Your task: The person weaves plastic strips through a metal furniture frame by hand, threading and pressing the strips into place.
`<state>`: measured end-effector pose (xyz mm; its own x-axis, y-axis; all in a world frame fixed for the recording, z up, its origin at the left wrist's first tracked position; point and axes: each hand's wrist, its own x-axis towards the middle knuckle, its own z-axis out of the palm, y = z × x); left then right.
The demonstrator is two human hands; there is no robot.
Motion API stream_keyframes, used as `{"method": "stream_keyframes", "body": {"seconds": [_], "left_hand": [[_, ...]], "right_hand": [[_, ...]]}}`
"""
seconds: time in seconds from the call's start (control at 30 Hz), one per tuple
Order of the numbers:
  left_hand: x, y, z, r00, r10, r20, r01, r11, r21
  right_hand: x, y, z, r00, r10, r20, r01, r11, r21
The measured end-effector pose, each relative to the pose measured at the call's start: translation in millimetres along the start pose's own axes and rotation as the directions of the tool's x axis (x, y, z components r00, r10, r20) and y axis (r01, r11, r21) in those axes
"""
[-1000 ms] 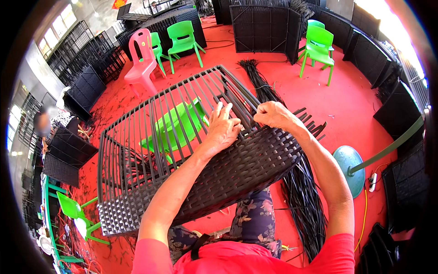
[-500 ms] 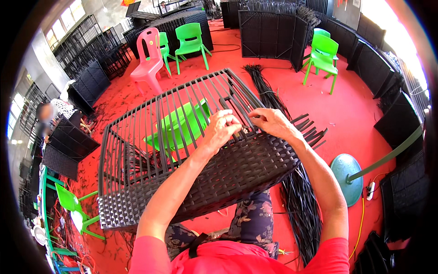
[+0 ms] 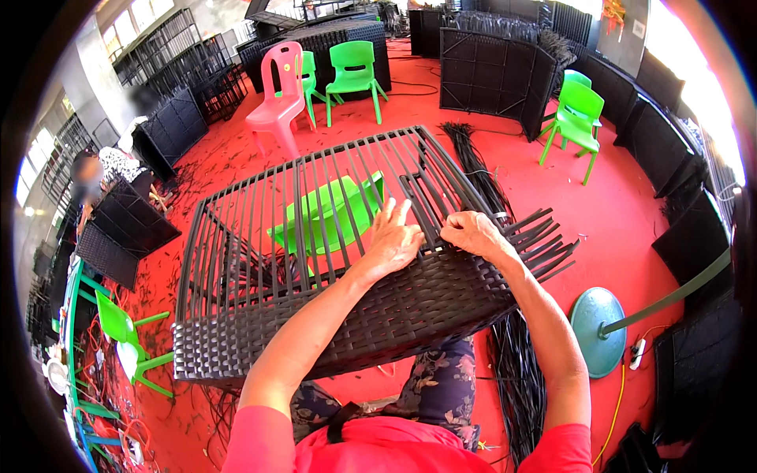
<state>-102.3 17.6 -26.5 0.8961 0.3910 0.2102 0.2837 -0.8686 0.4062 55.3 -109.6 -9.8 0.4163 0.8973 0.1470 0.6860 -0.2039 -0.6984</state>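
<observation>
A black furniture frame [image 3: 206, 260] leans across my lap, strung with dark lengthwise slats. Its near side is a dense woven band of flat black plastic strips [image 3: 347, 327]. Loose strip ends [image 3: 548, 244] stick out past its right edge. My left hand [image 3: 392, 243] rests on the slats just above the weave, its fingers partly stretched and apart. Close to its right, my right hand [image 3: 471, 232] is pinched at the edge of the weave on a black strip, mostly hidden by the fingers. Under the slats a green chair [image 3: 327, 217] shows through.
Long black strips [image 3: 520, 386] lie bundled on the red floor to the right. A round teal base with a pole [image 3: 597, 331] stands beyond them. Green chairs [image 3: 351, 75], a pink chair [image 3: 276, 102] and black woven panels [image 3: 489, 79] are farther off. Another person [image 3: 118, 173] sits at left.
The view has shifted slightly, so the room appears farther right. My left hand's fingers have straightened and spread from a pinch. My right hand's fingers have curled in more tightly beside the weave.
</observation>
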Motion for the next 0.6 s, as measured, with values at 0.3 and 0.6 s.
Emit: {"method": "stream_keyframes", "body": {"seconds": [0.3, 0.6], "left_hand": [[-3.4, -4.8, -11.2, 0.996, -0.076, -0.051, 0.050, 0.917, -0.395], [-47.8, -17.2, -42.4, 0.969, -0.236, -0.073, 0.147, 0.787, -0.600]], "right_hand": [[-8.2, -17.4, -0.5, 1.000, 0.012, -0.011, -0.013, 0.998, -0.064], [-2.5, -51.3, 14.5, 0.955, -0.104, 0.278, 0.009, 0.946, 0.323]]}}
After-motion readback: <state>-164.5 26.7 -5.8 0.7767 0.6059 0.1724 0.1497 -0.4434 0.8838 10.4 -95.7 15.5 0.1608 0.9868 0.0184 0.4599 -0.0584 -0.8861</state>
